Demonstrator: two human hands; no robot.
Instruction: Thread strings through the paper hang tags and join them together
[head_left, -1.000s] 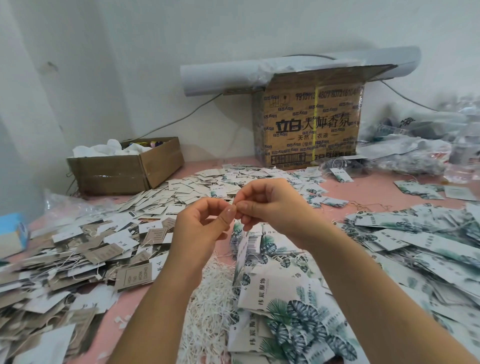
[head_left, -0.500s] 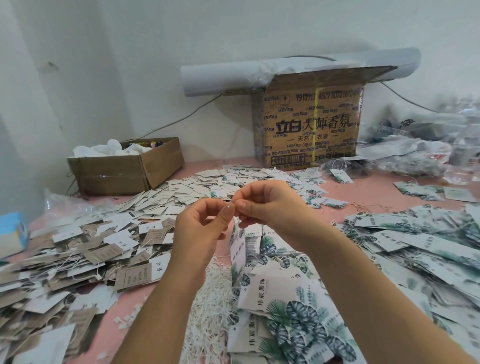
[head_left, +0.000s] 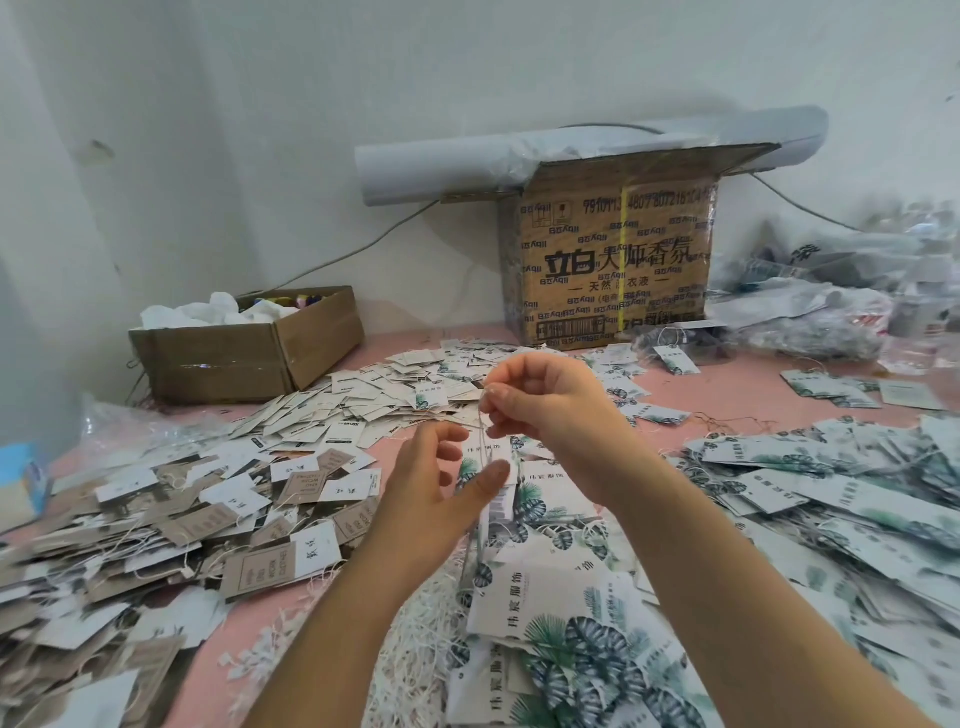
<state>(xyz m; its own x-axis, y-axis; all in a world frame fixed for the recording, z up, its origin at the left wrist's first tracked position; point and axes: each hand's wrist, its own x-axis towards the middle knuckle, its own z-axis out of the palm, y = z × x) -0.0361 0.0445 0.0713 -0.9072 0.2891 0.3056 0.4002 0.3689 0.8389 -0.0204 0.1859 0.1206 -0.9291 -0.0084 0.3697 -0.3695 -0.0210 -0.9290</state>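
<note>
Above the pink table's (head_left: 737, 395) near edge, the left hand (head_left: 436, 499) is released. Beside it hangs a thin white string (head_left: 484, 441) carrying a leaf-printed paper hang tag (head_left: 501, 506). The right hand (head_left: 545, 410) pinches the string's top, and a loose pinch could let it slip out.

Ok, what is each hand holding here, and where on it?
Right hand pinches the thin white string near its top end; left hand looks open, holding nothing.

A pink table (head_left: 737, 400) is carrying it all: brown and white hang tags (head_left: 156, 519) are lying heaped at left and leaf-printed tags (head_left: 841, 493) at right, with loose white strings (head_left: 415, 639) piling between them. At the back, an open cardboard box (head_left: 234, 364) and a printed carton (head_left: 613, 260) are standing.
</note>
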